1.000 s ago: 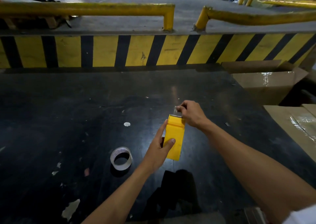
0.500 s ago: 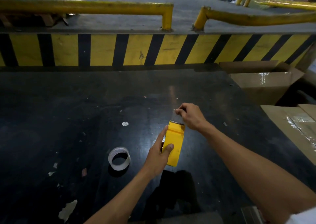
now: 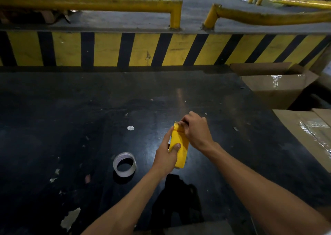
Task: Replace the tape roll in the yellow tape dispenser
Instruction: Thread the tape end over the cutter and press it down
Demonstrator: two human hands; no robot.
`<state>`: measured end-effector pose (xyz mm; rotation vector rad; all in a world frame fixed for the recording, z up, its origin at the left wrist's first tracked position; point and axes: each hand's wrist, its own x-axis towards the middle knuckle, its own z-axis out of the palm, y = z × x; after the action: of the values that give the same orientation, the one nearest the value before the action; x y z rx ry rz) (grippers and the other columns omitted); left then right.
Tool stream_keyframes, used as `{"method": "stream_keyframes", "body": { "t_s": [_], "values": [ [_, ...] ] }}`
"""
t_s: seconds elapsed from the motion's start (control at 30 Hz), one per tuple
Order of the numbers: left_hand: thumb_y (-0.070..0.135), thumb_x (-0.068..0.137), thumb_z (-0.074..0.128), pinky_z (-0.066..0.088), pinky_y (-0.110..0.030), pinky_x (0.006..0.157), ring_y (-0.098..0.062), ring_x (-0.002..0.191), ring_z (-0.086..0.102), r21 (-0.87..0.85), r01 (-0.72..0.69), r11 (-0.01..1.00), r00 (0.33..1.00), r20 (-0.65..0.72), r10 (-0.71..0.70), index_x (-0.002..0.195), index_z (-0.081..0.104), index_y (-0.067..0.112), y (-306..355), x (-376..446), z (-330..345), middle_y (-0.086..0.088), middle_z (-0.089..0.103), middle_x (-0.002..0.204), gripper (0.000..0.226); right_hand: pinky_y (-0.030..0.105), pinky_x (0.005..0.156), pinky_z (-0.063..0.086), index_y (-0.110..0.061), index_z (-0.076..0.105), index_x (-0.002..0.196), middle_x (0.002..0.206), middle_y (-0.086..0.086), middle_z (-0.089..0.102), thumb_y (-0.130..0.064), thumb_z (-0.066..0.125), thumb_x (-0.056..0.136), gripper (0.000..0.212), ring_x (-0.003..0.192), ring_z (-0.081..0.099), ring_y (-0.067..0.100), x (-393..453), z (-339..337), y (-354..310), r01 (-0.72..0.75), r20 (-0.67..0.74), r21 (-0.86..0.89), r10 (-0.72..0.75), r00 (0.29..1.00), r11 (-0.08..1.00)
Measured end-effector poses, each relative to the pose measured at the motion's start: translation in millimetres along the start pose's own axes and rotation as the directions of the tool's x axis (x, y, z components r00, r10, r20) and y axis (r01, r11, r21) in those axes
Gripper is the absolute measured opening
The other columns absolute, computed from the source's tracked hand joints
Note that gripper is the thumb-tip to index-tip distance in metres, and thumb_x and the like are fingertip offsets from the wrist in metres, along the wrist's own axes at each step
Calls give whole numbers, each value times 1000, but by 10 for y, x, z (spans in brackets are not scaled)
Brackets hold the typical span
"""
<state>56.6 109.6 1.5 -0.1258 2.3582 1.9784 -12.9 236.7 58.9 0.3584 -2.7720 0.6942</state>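
Note:
I hold the yellow tape dispenser [image 3: 180, 146] upright over the black table [image 3: 71, 118], near its middle front. My left hand [image 3: 166, 156] grips the dispenser's left side, thumb across its yellow face. My right hand [image 3: 195, 130] covers its top end, fingers pressed down on the cutter edge. Any tape strip under those fingers is hidden. A nearly spent clear tape roll [image 3: 124, 164] lies flat on the table, a hand's width left of my left hand.
Cardboard boxes [image 3: 279, 87] stand at the table's right edge, with a taped carton [image 3: 308, 132] nearer me. A yellow-and-black striped kerb [image 3: 161, 50] runs behind the table, yellow rails [image 3: 89, 3] above it. Paper scraps [image 3: 70, 218] litter the table's left front.
My right hand has come down from pinching a tape end above the cutter and now lies over the dispenser's top. The dispenser has tilted slightly; the roll on the table has not moved.

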Motion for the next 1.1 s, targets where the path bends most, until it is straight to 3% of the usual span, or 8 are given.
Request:
{"method": "stream_keyframes", "body": {
  "t_s": [0.17,0.27,0.37,0.53,0.8,0.87,1.0,1.1],
  "values": [
    [18,94,62,46,-32,90,-27,118,61,207,-60,976,972,-211,104,154,26,33,74,-18,123,-6,61,134,71,31,80,41,-19,76,100,93,3,49,-31,60,93,21,92,49,20,-298,163,-35,-117,-181,237,162,970,965],
    [17,90,65,49,-40,88,-29,108,62,252,-81,964,950,-272,151,152,27,19,126,37,117,0,62,107,73,25,76,46,-38,60,130,87,2,49,-42,50,97,35,77,56,9,-421,207,-126,-279,34,485,301,953,828],
    [14,91,64,48,-37,88,-27,108,59,298,-143,944,968,-155,196,153,20,15,113,50,95,3,55,106,76,15,57,45,-50,35,141,67,-5,57,-41,49,98,46,54,55,-1,-480,260,-133,-335,148,568,308,940,752],
    [12,92,61,43,-16,68,-21,94,64,290,-99,952,994,-23,111,157,2,26,54,16,67,-7,66,110,89,35,80,59,-49,32,146,98,3,69,-48,54,92,58,80,65,10,-578,393,-2,-351,123,564,344,931,748],
    [10,87,54,53,-32,86,-16,104,64,411,-149,899,957,288,27,153,-28,34,-89,-25,47,-2,52,130,108,44,101,52,-47,36,145,142,-2,57,-53,70,75,78,123,59,20,-646,453,180,-480,238,597,429,871,643],
    [20,86,54,52,-36,94,-20,121,60,408,-139,902,961,277,23,156,-18,37,-132,-28,34,-2,53,140,102,43,97,55,-49,41,141,134,0,64,-44,70,77,71,114,65,18,-675,470,270,-495,282,648,421,862,579],
    [15,87,58,45,-38,105,-28,126,55,426,-41,904,998,-26,57,155,31,25,-363,-25,-32,-9,59,136,74,32,79,61,-34,51,140,105,7,74,-14,72,86,61,88,73,15,-821,549,420,-553,398,738,413,820,387],
    [11,92,57,44,-36,107,-30,130,54,395,192,898,979,-21,-201,148,46,19,-589,-38,-105,-13,55,143,57,35,74,61,-33,54,136,100,10,75,-14,73,85,57,85,73,22,-988,663,475,-614,478,723,411,776,317]
  ]
}}
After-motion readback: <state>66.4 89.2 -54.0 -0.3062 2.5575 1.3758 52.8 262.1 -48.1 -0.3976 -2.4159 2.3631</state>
